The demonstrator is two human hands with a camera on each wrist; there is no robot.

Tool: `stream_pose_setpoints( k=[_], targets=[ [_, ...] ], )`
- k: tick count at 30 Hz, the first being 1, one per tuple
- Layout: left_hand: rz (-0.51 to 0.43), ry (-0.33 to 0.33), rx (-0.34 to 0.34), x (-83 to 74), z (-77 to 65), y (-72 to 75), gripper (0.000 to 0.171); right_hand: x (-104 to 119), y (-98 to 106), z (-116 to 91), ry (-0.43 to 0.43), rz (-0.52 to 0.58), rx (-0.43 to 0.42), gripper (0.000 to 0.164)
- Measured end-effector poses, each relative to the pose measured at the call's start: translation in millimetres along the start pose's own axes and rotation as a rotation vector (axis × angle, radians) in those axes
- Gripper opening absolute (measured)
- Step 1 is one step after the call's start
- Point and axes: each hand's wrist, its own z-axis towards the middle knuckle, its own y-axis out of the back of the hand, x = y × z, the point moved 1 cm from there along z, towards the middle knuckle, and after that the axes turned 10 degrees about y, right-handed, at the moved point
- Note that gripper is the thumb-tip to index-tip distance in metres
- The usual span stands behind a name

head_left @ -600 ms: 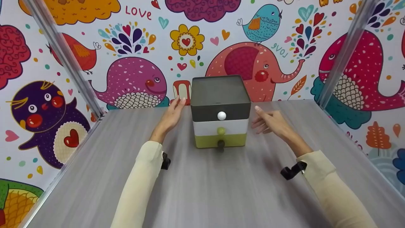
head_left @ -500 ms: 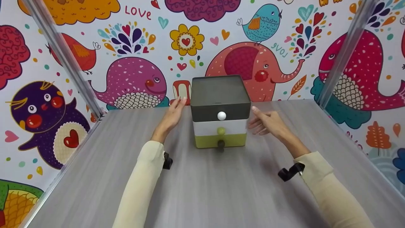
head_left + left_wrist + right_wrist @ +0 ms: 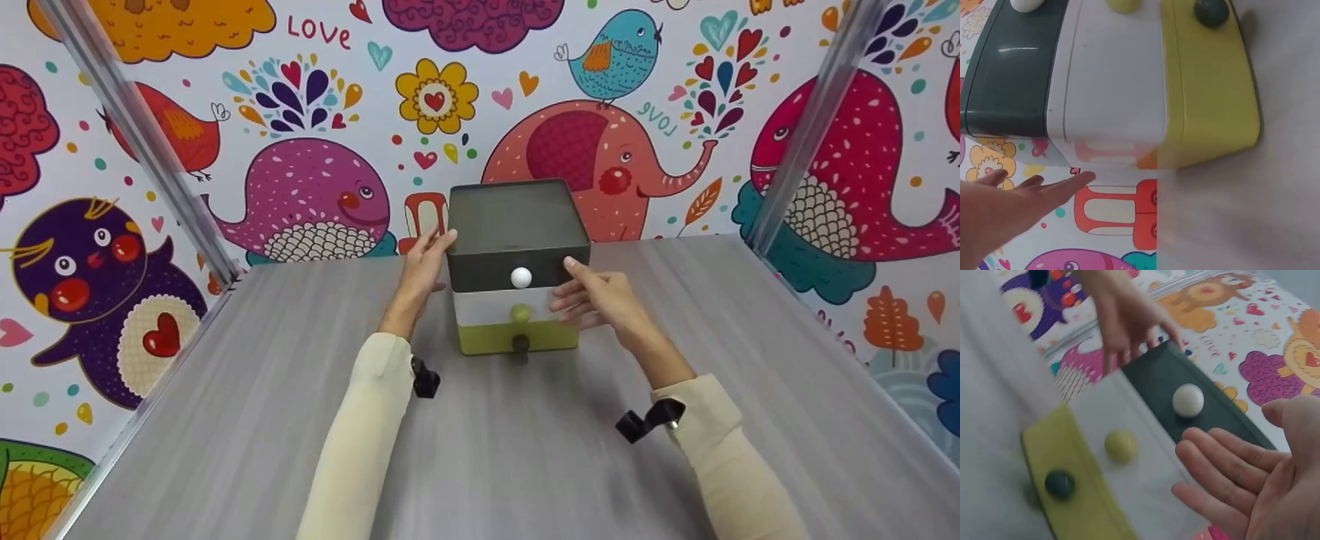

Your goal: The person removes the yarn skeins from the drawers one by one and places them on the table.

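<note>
A small three-drawer box point(image 3: 517, 217) stands on the table, its top a dark tray-like surface. Its drawers run dark green, white and olive from top to bottom, with a white knob point(image 3: 521, 277), a yellow-green knob point(image 3: 520, 313) and a dark knob point(image 3: 1060, 484). My left hand point(image 3: 421, 277) is at the box's left side, thumb right at the upper edge, fingers extended along that side. My right hand point(image 3: 609, 301) overlaps the front right corner in the head view. Its fingers are spread and slightly bent, palm facing the box, with nothing in it.
The grey wood-grain table point(image 3: 495, 450) extends around the box. Behind it rises a wall point(image 3: 495, 75) printed with cartoon animals. Metal posts stand at the left point(image 3: 139, 142) and right point(image 3: 806, 124) corners.
My right hand has moved left, from beside the box to its front right corner. The left hand has shifted right, closer against the left side. The box stays in place.
</note>
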Motion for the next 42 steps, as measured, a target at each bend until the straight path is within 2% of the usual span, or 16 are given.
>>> stream_pose_setpoints(
  k=[4,7,11,16,23,30,35,42],
  targets=[
    [-0.099,0.031,0.039,-0.4,0.7,-3.7,0.066,3.7,-12.5,3.5,-0.002,0.027,-0.001,0.067],
    [-0.138,0.046,0.062,0.6,2.4,-5.0,0.066,5.3,-20.7,5.5,-0.014,0.03,-0.004,0.067],
    [-0.135,0.07,0.06,2.0,3.7,-5.2,0.065,4.0,-30.5,7.2,-0.045,0.051,0.005,0.067],
    [-0.137,0.061,0.048,-0.1,4.7,-6.4,0.065,0.6,-40.8,9.8,-0.06,0.092,0.014,0.066],
    [-0.146,0.149,0.128,-3.7,7.6,-7.7,0.067,-1.8,-46.9,16.6,-0.067,0.185,-0.001,0.067],
    [-0.176,0.2,0.163,-9.2,7.2,-3.2,0.072,-4.4,-50.4,25.5,-0.069,0.247,-0.007,0.063],
    [-0.203,0.221,0.162,-9.2,5.1,-0.7,0.075,-6.2,-53.5,27.4,-0.079,0.255,-0.007,0.06],
    [-0.213,0.218,0.182,-6.8,5.1,-1.1,0.077,-6.9,-55.0,24.6,-0.06,0.25,-0.021,0.056]
  ],
)
